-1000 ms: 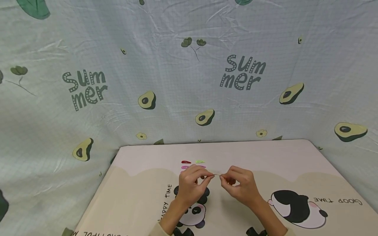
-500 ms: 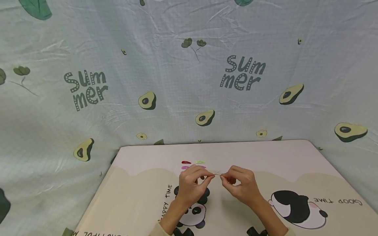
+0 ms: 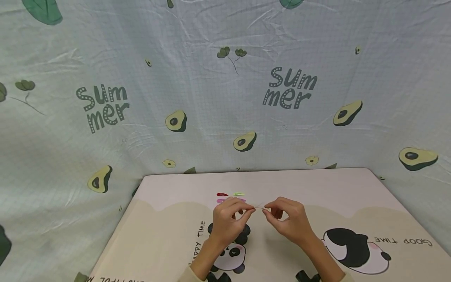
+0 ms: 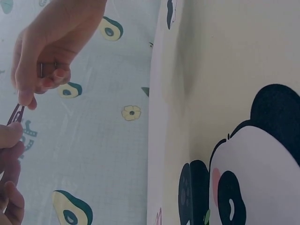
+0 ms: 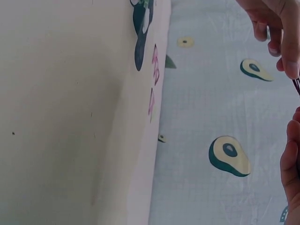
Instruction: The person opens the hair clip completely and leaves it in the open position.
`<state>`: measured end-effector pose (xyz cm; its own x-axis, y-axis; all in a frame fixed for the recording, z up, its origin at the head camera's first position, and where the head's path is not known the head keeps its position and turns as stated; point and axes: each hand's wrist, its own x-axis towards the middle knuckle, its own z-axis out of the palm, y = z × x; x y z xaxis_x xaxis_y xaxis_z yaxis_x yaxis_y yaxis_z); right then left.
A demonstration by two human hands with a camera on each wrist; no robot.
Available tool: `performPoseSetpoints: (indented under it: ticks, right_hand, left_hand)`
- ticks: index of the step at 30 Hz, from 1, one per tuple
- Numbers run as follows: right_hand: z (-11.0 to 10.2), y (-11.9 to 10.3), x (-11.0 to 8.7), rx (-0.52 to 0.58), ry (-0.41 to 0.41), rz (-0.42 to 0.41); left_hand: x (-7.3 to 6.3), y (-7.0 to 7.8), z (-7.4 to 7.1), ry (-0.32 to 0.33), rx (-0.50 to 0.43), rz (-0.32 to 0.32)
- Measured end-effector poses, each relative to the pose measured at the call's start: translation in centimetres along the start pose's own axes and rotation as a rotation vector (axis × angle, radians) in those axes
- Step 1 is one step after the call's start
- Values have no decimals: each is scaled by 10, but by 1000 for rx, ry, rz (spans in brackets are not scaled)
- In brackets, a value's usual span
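Head view: 2 bare hands, each w/ a beige sleeve cuff, met above a printed tabletop [image 3: 169, 231]. Between them, off the surface, was 1 slim hair clip [image 4: 17, 114], dark-looking in the L wrist view. The L hand's [image 3: 229, 220] grip pinched 1 end betw. thumb & finger; the R hand's [image 3: 288, 220] grip pinched the other end, its tips slightly parted in the head view

Beyond the L hand, 4 more clips lay flat on the tabletop in approx. 2 rows of 2: 1 red clip [image 3: 222, 194], 1 green clip [image 3: 239, 194] & 2 pink clips [image 3: 220, 200], the right-hand one partly hidden by the hand

Tabletop print incl. 1 panda [image 3: 232, 256] by the L forearm & 1 black-and-white animal [image 3: 356, 250] at R, near upside-down "GOOD TIME" lettering. Behind hung a pale sheet [image 3: 211, 90] w/ 2 "summer" prints, 5 large avocados & 2 yellow flowers
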<state>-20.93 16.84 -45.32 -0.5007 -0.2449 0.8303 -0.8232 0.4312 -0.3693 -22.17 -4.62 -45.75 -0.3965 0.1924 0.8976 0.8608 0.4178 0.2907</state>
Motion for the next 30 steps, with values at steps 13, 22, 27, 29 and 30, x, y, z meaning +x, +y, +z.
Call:
performPoseSetpoints:
  ticks: [13,22,27,29,30]
  right_hand:
    - [0,1,-2,22,-4,25]
    - [0,4,-1,25,-24,39]
    - [-1,7,-1,17,0,8]
    - [-1,10,-2,7,10,-3]
    - [-2,11,-2,0,11,-4]
  left_hand:
    - [-4,-1,0,-25,1,-54]
    - [-4,-2,0,-41,26,-68]
    - [-3,-3,3,-42,18,-84]
    - [-3,-4,5,-51,11,-101]
    - [-2,-5,7,-57,8,-114]
